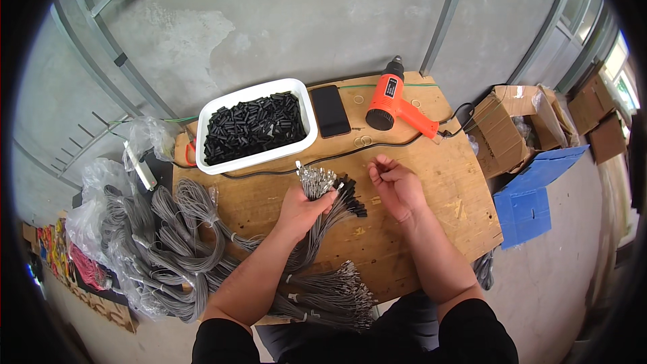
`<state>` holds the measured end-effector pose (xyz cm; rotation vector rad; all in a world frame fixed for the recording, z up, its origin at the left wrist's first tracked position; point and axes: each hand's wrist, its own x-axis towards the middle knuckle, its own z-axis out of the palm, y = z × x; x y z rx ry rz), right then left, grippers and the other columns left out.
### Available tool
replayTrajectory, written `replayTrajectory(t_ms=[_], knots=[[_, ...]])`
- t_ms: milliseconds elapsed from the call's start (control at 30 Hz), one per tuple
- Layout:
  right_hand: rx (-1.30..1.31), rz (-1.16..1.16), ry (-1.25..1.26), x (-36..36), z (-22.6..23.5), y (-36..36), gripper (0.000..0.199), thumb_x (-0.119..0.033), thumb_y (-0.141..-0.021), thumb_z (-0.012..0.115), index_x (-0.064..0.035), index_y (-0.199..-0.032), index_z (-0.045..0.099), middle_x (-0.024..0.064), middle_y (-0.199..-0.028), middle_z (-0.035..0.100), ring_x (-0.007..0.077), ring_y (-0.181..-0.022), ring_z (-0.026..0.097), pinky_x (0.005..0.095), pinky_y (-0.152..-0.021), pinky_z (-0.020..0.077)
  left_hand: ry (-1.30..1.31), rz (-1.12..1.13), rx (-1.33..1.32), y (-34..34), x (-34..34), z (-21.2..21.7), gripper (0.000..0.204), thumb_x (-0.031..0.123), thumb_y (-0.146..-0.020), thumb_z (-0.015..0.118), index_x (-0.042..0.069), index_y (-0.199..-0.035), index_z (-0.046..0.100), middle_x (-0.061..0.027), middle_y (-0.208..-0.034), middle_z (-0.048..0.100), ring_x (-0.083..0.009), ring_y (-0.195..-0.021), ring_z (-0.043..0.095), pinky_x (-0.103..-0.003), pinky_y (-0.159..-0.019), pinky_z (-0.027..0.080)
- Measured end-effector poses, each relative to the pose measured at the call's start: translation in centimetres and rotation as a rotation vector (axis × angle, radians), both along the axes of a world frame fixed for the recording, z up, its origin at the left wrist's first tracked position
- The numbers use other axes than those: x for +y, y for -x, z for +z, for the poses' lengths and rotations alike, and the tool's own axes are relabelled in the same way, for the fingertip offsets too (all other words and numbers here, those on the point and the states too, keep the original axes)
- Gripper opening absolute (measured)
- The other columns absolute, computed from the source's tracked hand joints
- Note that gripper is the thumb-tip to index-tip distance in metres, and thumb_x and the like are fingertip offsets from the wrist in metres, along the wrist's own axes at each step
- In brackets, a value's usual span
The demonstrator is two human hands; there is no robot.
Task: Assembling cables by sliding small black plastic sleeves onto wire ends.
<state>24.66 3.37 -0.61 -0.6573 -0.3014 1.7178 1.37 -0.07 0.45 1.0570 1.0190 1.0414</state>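
Note:
My left hand (301,210) is closed round a bundle of grey wires (315,178), with their bare metal terminals fanned out above the fingers. Beside that grip, several wire ends covered by black sleeves (356,203) point to the right. My right hand (399,187) hovers just right of these ends, thumb and fingertips pinched together; whatever they hold is too small to make out. Beyond my hands, a white tub (269,157) is filled with short black sleeves (255,127). Another bundle of grey wires (337,290) with metal ends lies at the table's near edge.
An orange heat gun (385,100) stands at the back right, its black cord (337,156) crossing the wooden table (445,195). A black phone (331,111) and rubber bands (362,141) lie nearby. Coiled grey wires (182,249) cover the left. Cardboard boxes (499,138) stand right.

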Motion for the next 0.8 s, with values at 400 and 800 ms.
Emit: replayTrajectory(t_ms=[400,800], knots=[[0.097,-0.13,-0.11,0.9,-0.9,-2.0,0.035,0.019,-0.074,0.041,0.0009,-0.098,0.057,0.0144,-0.104,0.06,0.0262,-0.099,0.06,0.0327,-0.092,0.0504,-0.006,0.041,-0.009,-0.3,-0.1,-0.1,0.008,0.005,-0.089,0.072,0.0,-0.093,0.067,-0.0024,-0.074,0.062,-0.0115,-0.065,0.058,-0.026,-0.06,0.046],[0.072,-0.027,-0.01,0.4,-0.3,0.2,0.018,0.005,-0.1,0.04,0.0013,-0.109,0.056,0.0173,-0.112,0.063,0.0261,-0.105,0.065,0.0311,-0.095,0.0559,-0.006,0.107,0.027,-0.5,-0.3,-0.2,0.007,0.001,-0.088,0.07,0.0,-0.093,0.065,-0.003,-0.074,0.062,-0.0114,-0.061,0.057,-0.026,-0.058,0.045]])
